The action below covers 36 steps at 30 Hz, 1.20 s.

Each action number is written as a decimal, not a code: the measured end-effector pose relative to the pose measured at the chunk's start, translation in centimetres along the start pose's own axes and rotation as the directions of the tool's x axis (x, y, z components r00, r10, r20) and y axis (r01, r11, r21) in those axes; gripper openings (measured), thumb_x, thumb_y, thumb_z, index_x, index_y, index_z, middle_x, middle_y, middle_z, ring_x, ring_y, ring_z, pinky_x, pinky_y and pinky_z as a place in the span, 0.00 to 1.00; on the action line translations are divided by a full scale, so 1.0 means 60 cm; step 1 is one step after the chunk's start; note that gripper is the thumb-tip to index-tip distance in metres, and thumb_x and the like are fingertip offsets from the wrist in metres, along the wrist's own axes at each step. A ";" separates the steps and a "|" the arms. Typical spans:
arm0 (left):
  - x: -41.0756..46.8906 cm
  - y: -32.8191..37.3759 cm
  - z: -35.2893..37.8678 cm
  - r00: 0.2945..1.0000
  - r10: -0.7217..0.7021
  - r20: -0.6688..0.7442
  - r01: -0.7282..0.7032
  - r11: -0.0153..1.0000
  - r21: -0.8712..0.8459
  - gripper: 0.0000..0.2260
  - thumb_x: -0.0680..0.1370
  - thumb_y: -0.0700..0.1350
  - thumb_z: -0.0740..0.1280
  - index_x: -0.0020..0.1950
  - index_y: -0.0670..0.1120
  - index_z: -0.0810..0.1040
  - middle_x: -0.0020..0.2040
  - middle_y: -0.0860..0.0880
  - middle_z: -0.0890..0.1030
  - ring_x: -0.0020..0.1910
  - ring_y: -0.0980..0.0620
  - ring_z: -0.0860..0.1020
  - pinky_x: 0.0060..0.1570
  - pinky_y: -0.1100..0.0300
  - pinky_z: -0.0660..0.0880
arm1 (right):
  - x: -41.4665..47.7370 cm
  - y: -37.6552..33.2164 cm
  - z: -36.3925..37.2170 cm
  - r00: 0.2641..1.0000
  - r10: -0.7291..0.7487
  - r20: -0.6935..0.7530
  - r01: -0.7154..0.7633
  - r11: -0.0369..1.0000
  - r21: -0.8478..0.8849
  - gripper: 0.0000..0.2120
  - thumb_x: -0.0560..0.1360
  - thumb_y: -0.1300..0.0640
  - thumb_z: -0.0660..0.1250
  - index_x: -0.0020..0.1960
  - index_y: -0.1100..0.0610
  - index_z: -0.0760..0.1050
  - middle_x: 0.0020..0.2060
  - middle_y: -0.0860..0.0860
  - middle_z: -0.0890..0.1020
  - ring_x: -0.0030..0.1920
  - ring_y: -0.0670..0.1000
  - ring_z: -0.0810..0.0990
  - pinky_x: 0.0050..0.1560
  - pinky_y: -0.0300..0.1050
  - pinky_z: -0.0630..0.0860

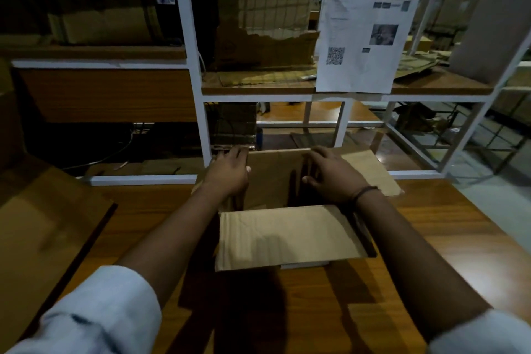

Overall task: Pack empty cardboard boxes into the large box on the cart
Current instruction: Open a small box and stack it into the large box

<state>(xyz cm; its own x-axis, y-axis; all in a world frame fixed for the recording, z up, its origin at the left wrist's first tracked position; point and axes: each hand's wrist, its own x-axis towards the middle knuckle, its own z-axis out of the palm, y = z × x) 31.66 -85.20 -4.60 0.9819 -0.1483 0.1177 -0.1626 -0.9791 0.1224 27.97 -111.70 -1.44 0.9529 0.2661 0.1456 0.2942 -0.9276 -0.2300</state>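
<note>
Grasp from both sides: the left hand [230, 174] clasps the left wall of the open cardboard box [287, 236] on the wooden table [143, 210], the right hand [334, 179] its right wall, thumbs inside. We judge this hold readies a level lift

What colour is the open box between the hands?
Cardboard box: plain light brown; head view.

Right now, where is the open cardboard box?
In the head view, the cardboard box sits centre on the wooden table, its side walls held by the left hand and right hand, in front of the white shelf frame.
</note>
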 end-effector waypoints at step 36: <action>-0.092 -0.006 0.037 0.865 -0.388 -0.317 -0.011 0.618 -0.786 0.14 0.86 0.44 0.59 0.65 0.56 0.81 0.60 0.50 0.84 0.55 0.41 0.82 0.38 0.61 0.76 | -0.097 0.028 0.082 0.921 0.222 -0.321 -0.064 0.898 0.436 0.15 0.85 0.46 0.57 0.57 0.51 0.80 0.75 0.50 0.70 0.66 0.49 0.73 0.54 0.47 0.71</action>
<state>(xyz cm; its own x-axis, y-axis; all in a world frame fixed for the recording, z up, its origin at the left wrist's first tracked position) 26.53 -84.37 -7.46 0.8819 0.2960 0.3670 -0.1876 -0.4939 0.8490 23.25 -113.49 -7.43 0.9187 -0.0448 0.3924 0.2355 -0.7355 -0.6353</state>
